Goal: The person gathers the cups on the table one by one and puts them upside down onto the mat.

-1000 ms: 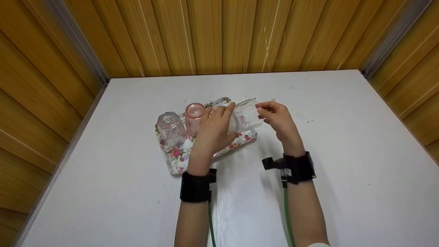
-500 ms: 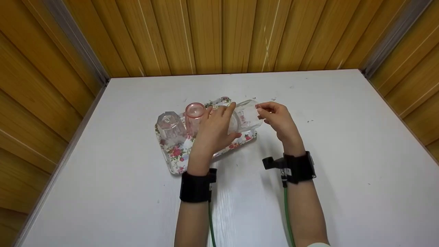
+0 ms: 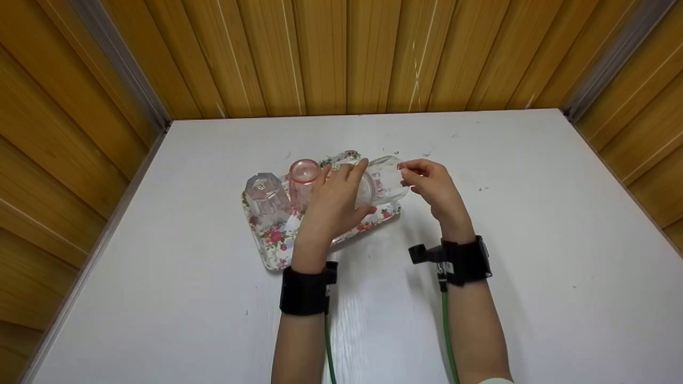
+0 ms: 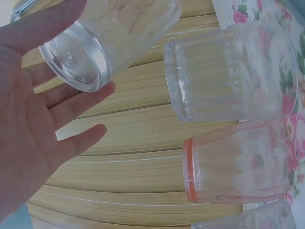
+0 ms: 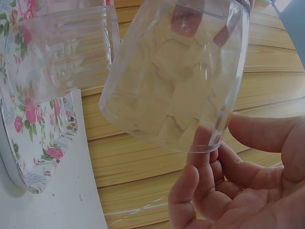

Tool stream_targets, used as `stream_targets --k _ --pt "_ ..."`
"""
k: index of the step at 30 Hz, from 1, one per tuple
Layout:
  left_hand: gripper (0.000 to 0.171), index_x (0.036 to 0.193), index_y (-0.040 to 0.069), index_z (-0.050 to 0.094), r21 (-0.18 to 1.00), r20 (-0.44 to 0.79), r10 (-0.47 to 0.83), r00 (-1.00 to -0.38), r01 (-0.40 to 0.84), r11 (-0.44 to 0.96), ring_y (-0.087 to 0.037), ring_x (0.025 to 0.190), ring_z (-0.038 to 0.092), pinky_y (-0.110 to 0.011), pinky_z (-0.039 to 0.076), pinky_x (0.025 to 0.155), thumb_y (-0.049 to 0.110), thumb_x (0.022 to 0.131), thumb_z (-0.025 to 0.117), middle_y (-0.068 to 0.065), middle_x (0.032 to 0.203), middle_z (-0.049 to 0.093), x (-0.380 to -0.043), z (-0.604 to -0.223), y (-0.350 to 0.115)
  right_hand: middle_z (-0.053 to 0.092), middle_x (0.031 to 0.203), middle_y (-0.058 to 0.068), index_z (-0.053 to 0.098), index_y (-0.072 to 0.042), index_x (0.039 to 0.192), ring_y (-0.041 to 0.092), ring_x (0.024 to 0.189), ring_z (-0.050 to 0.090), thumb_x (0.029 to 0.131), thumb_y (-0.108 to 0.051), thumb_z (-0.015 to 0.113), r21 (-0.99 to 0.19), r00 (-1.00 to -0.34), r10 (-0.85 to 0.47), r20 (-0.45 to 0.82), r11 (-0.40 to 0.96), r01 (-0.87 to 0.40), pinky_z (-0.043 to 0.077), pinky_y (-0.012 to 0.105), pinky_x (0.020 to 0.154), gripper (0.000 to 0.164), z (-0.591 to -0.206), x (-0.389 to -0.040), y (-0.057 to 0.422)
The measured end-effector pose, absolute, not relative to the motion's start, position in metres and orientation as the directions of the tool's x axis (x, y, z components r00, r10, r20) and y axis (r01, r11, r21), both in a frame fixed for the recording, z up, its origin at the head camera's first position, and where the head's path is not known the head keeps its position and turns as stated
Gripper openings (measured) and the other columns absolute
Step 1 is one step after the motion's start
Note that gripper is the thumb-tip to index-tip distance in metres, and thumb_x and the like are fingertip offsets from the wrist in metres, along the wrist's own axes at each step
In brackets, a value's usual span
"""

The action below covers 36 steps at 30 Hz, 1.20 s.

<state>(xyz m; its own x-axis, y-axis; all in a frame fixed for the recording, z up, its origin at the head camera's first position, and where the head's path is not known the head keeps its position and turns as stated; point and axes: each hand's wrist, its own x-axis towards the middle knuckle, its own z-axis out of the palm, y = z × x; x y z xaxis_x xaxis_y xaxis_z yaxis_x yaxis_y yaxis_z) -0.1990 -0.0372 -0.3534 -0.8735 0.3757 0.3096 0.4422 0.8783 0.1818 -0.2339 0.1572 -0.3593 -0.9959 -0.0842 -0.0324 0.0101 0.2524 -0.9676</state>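
Note:
A clear plastic-looking tumbler (image 3: 388, 178) lies tilted in the air over the right end of a floral tray (image 3: 275, 256). My left hand (image 3: 333, 200) grips its base (image 4: 78, 57) between the thumb and the fingers, as the left wrist view shows. At the other end, my right hand (image 3: 429, 181) pinches the rim with thumb and fingers, one fingertip (image 5: 202, 136) showing through the wall. Upside down on the tray stand a faceted clear tumbler (image 3: 265, 194), a pink tumbler (image 3: 303, 186) and another clear tumbler (image 4: 228, 74), which my left hand hides in the head view.
The tray sits on a white table (image 3: 533, 213), left of its middle. Wood-patterned panels (image 3: 341, 58) rise behind and at both sides. Each wrist wears a black strap with a camera, and a green cable (image 3: 448, 336) runs along the right forearm.
My left thumb has shifted slightly to the right, and the held tumbler has turned a little. Both hands stay in nearly the same place, and the tray and the tumblers on it have not moved.

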Motion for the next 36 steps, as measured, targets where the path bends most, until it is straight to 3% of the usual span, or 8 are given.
stream_targets --k 5,16,20,36 --pt "0.084 0.14 0.013 0.032 0.18 0.316 0.379 -0.87 0.447 0.876 -0.022 0.118 0.049 -0.045 0.023 0.109 0.043 0.073 0.072 -0.009 0.127 0.051 -0.1982 -0.3528 -0.0378 0.054 0.099 0.003 0.052 0.008 0.118 0.009 0.077 0.056 0.092 -0.013 0.05 -0.967 -0.995 -0.093 -0.029 0.255 0.004 0.043 0.035 0.081 0.033 -0.3595 -0.2335 0.1577" --pt "0.083 0.139 0.013 0.034 0.166 0.341 0.385 -0.858 0.458 0.873 -0.022 0.117 0.049 -0.044 0.024 0.109 0.043 0.073 0.072 -0.009 0.125 0.053 -0.1982 -0.3531 -0.0389 0.054 0.091 -0.001 0.05 0.009 0.119 0.008 0.077 0.057 0.093 -0.014 0.049 -0.966 -0.994 -0.107 -0.036 0.259 0.007 0.041 0.023 0.071 0.035 -0.3576 -0.2305 0.1565" --pt "0.082 0.139 0.013 0.033 0.174 0.342 0.388 -0.856 0.464 0.869 -0.023 0.117 0.049 -0.044 0.024 0.109 0.043 0.073 0.072 -0.009 0.124 0.053 -0.1978 -0.3526 -0.0393 0.054 0.085 0.0 0.048 0.008 0.122 0.007 0.075 0.058 0.093 -0.014 0.049 -0.967 -0.994 -0.108 -0.03 0.255 0.002 0.042 0.026 0.071 0.037 -0.3576 -0.2303 0.1561" --pt "0.082 0.142 0.015 0.03 0.197 0.318 0.388 -0.865 0.461 0.865 -0.023 0.118 0.048 -0.044 0.024 0.109 0.044 0.076 0.069 -0.009 0.126 0.052 -0.1974 -0.3526 -0.0387 0.055 0.088 0.002 0.05 0.005 0.121 0.011 0.079 0.055 0.095 -0.016 0.045 -0.939 -0.992 -0.091 -0.081 0.34 0.046 0.04 0.029 0.075 0.034 -0.3597 -0.2327 0.1555"
